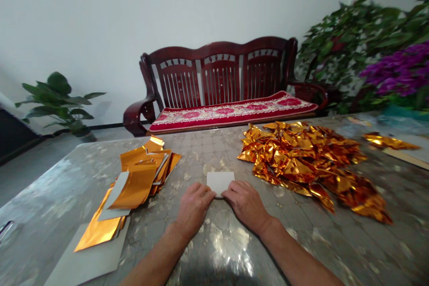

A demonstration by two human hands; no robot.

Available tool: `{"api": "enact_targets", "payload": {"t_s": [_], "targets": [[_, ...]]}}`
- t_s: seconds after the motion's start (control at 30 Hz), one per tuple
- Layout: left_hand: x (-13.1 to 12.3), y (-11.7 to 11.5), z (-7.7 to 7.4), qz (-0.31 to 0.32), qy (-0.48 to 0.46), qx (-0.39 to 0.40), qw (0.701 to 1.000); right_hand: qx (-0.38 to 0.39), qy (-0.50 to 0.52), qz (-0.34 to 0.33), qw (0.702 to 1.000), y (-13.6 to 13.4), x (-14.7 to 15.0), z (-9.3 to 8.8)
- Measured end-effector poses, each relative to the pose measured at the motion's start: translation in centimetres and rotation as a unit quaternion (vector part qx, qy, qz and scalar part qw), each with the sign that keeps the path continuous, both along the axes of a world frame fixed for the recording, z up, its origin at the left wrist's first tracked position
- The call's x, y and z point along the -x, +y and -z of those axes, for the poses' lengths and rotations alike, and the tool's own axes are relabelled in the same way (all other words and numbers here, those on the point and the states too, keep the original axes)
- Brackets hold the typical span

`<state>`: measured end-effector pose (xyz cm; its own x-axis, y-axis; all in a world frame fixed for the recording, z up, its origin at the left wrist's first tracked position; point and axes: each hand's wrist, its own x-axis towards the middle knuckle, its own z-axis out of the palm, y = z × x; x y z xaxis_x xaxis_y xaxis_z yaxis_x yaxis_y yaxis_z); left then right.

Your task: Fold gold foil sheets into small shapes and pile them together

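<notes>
Between my two hands, at the middle of the table, lies a small sheet of paper (pixel 220 182) with its pale side up. My left hand (pixel 195 205) pinches its near left corner, fingers closed. At the near right corner my right hand (pixel 246 201) does the same, thumb and fingers pressed together. The paper's near edge looks slightly curled up between the thumbs. To the left is a loose stack of gold foil paper sheets (pixel 137 183), some with the pale side showing. A heap of folded gold foil pieces (pixel 295 156) sits to the right.
A patterned, shiny cover lies over the table (pixel 187 254). Under the stack's near end is a grey board (pixel 87 261). One folded foil piece (pixel 390 141) rests at the far right beside a flat board (pixel 409 157). Behind the table stands a wooden bench (pixel 219 76).
</notes>
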<state>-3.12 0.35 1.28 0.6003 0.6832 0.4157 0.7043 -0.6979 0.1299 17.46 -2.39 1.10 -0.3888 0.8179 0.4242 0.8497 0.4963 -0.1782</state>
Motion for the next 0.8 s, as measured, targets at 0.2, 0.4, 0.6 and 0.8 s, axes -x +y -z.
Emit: {"api": "enact_targets", "payload": {"t_s": [0.2,0.4,0.6,0.8], "targets": [[0.3,0.4,-0.2,-0.049,-0.045,0.109,0.992,0.064,0.062,0.003,0.996,0.2,-0.5,0.1],[0.2,1.1,-0.3,-0.125,-0.087,0.21,0.966,0.114,0.106,0.044,0.987,0.6,-0.7,0.0],[0.1,1.5,-0.4,-0.167,-0.081,0.212,0.96,0.129,0.054,0.096,0.986,0.7,0.0,-0.2],[0.0,1.5,-0.4,-0.174,-0.022,0.169,0.97,0.122,0.026,0.121,0.985,0.6,0.5,-0.3]]}}
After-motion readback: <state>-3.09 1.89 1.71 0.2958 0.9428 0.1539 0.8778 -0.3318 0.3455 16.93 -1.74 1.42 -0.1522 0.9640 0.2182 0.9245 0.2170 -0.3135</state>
